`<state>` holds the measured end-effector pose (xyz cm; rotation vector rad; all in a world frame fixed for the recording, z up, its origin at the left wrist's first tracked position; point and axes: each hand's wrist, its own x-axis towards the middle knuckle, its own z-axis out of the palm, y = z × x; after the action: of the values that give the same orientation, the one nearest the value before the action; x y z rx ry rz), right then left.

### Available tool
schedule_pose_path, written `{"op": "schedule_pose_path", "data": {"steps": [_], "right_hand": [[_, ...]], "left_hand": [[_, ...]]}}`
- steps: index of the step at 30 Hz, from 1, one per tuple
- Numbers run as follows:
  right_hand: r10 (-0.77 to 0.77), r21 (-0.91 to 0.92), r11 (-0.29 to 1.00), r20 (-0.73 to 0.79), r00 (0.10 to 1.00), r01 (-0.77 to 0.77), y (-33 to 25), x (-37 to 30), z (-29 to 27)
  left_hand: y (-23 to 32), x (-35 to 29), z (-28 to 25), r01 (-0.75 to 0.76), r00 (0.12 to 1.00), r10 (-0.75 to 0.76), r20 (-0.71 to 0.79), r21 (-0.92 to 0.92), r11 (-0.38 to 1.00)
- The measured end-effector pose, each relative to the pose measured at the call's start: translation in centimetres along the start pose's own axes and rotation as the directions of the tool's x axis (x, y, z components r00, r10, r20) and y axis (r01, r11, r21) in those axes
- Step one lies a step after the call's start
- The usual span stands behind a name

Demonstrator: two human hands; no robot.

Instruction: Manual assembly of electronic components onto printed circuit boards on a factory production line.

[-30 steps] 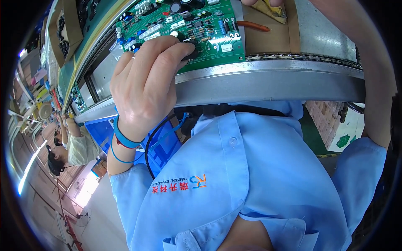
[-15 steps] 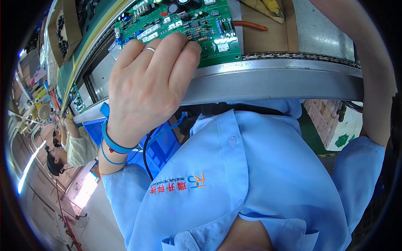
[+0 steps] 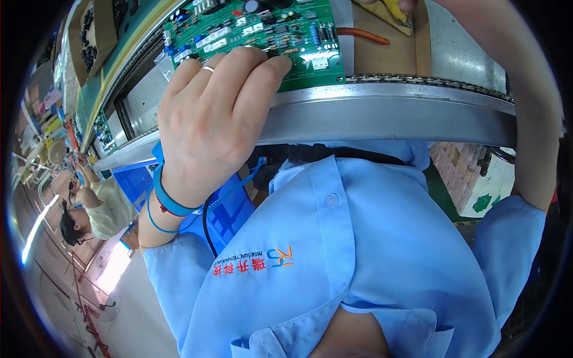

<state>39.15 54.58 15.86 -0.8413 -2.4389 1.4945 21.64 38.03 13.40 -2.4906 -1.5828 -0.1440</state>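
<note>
A green circuit board (image 3: 325, 76) packed with small parts lies across the top of the head view. My left hand (image 3: 206, 113) rests over its near left part, fingers curled down among white connectors (image 3: 216, 45). The thumb and forefinger are close together by a small dark part (image 3: 271, 53); the fingertips are partly hidden, so I cannot make out what they grip. At the top edge, part of my right hand (image 3: 408, 5) shows beside a worn yellow piece (image 3: 391, 17). Most of that hand is cut off, hiding what it holds.
A metal rail (image 3: 388, 116) with a chain (image 3: 430, 85) runs before me. An orange-brown rod (image 3: 365, 34) lies on cardboard (image 3: 370, 59) right of the board. A box of black parts (image 3: 89, 56) stands far left. A blue bin (image 3: 230, 212) is below; another person (image 3: 104, 209) sits left.
Fingertips of my right hand have come into view at the top edge, by the yellow piece. My left hand stays over the board, with its thumb and forefinger slightly shifted.
</note>
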Motion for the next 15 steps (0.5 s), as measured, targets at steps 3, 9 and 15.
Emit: {"op": "schedule_pose_path", "data": {"steps": [3, 9, 15], "right_hand": [[0.108, 0.328, 0.938, 0.035, 0.993, -0.114, 0.4, -1.5, -0.9], [0.577, 0.402, 0.654, 0.283, 0.766, -0.641, -2.4, -0.7, 1.5], [0.039, 0.523, 0.846, 0.129, 0.991, -0.101, 2.7, -2.3, 2.4]], "left_hand": [[0.1, 1.0, -0.9, 0.042, 0.999, -0.039, 0.036, -0.083, 0.996], [-1.5, -2.3, -1.1, 0.327, 0.885, -0.435, -0.167, -0.443, 0.835], [-3.6, -6.6, -1.6, 0.410, 0.798, -0.550, -0.246, -0.447, 0.795]]}}
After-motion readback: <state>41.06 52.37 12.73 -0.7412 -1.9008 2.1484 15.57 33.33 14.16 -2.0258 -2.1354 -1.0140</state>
